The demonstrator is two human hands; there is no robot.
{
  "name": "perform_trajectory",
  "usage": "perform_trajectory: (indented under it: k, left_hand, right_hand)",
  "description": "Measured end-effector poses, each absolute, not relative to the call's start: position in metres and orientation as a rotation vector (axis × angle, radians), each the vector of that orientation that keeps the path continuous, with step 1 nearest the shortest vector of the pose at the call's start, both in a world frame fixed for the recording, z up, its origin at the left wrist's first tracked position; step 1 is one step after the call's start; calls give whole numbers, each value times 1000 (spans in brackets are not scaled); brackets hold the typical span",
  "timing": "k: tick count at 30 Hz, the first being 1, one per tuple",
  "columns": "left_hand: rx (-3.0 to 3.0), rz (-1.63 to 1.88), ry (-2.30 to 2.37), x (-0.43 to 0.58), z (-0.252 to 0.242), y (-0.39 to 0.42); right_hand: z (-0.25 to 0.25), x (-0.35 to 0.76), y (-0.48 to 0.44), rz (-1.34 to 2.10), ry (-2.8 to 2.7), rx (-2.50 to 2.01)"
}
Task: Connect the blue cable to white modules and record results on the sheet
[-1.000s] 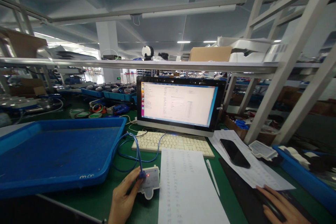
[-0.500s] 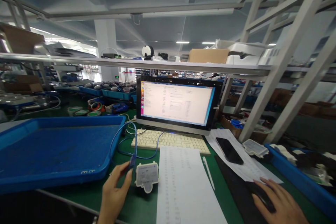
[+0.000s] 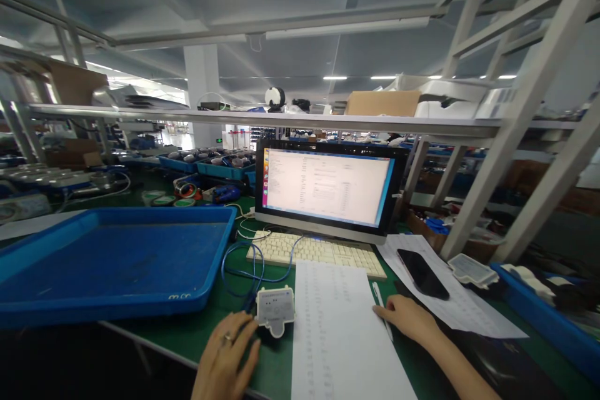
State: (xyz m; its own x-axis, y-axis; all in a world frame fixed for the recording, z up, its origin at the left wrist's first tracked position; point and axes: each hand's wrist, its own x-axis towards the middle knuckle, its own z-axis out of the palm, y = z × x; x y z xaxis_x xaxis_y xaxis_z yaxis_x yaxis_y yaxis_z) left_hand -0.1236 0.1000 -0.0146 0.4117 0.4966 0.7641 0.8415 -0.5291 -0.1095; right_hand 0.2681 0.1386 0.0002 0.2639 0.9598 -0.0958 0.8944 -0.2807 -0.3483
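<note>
My left hand is low over the green bench, fingers stretched and apart, with its fingertips at the left edge of a small white-rimmed device. A blue cable lies in loops above it; its end runs down by those fingertips and is partly hidden. My right hand has its fingers closed around a white pen at the right edge of a printed sheet. A dark computer mouse sits behind my right forearm.
A blue tray takes up the left of the bench. Ahead are a keyboard and a lit monitor. To the right lie a phone on papers, another white-rimmed device and a blue bin.
My left hand has let go of the blue cable's end and come down beside the device. My right hand has left the mouse and moved left to the pen. The view has shifted slightly.
</note>
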Motion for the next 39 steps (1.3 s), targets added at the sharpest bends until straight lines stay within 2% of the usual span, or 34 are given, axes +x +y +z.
perform_trajectory:
  k: [5, 8, 12, 17, 28, 33, 39]
  left_hand:
    - [-2486, -914, -560, -91, -23, 83]
    - [-2585, -891, -484, -74, -29, 78]
    - [-2609, -850, -495, -57, -27, 72]
    - [-2663, -855, -551, -33, -25, 67]
    - [-2668, -890, -629, -27, -36, 62]
    - [-2605, -913, -652, -24, -38, 61]
    - [-2629, -996, -685, -24, -43, 60]
  right_hand:
    - [-6, 279, 147, 776, -1550, -2051]
    - [5, 280, 139, 966, -1287, -1927]
    - [28, 272, 128, 1104, -936, -1546]
    - [33, 251, 134, 1108, -884, -1405]
    - [-31, 220, 160, 695, -1123, -1581]
    - [-36, 223, 160, 575, -1198, -1616]
    - [-34, 220, 159, 593, -1233, -1621]
